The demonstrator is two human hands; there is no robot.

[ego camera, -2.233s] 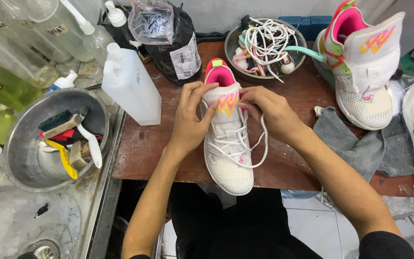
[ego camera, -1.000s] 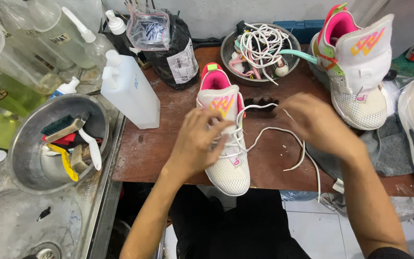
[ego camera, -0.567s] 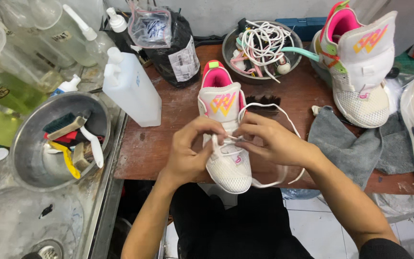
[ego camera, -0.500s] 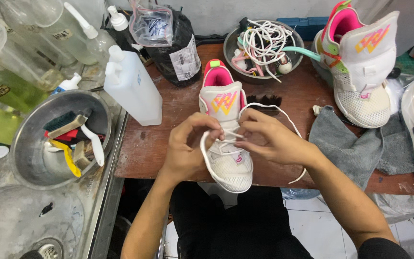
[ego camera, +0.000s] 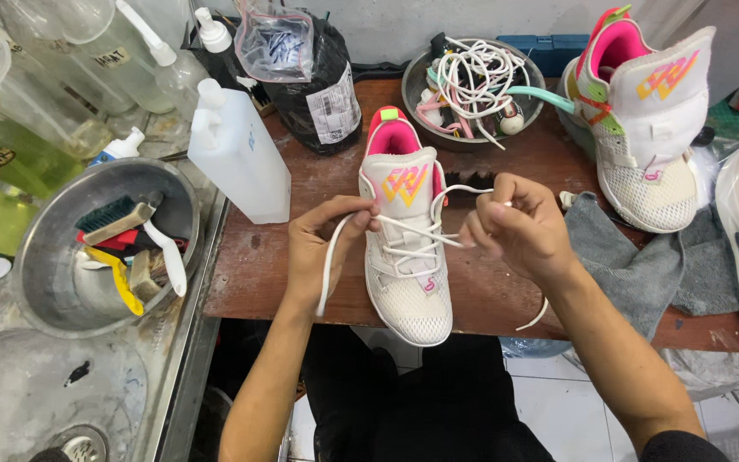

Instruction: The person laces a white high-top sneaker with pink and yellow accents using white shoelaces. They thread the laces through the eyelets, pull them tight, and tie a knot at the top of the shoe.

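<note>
Wooden bench [ego camera: 301, 282] holds a white sneaker [ego camera: 406, 248]. Left hand [ego camera: 322, 244] and right hand [ego camera: 519, 231] each pinch the lace [ego camera: 328, 269], fingers closed. It looks limp and light, best gripped near the ends.

A sneaker [ego camera: 408, 248] stands in the middle of the tabletop [ego camera: 250, 274], toe toward the person, its toe reaching the near edge. The left hand [ego camera: 322, 244] sits just left of it and the right hand [ego camera: 519, 231] just right, each pinching an end of the lace [ego camera: 412, 231] that crosses the shoe. Behind the sneaker lies a metal bowl [ego camera: 472, 90] with loose laces in it. A plastic jug [ego camera: 237, 154] stands to the left, a bagged bottle [ego camera: 310, 81] behind it. The second sneaker [ego camera: 643, 128] stands at the right rear, a cloth [ego camera: 635, 265] before it. Left of the tabletop, a basin [ego camera: 53, 274] holds brushes [ego camera: 121, 244].
</note>
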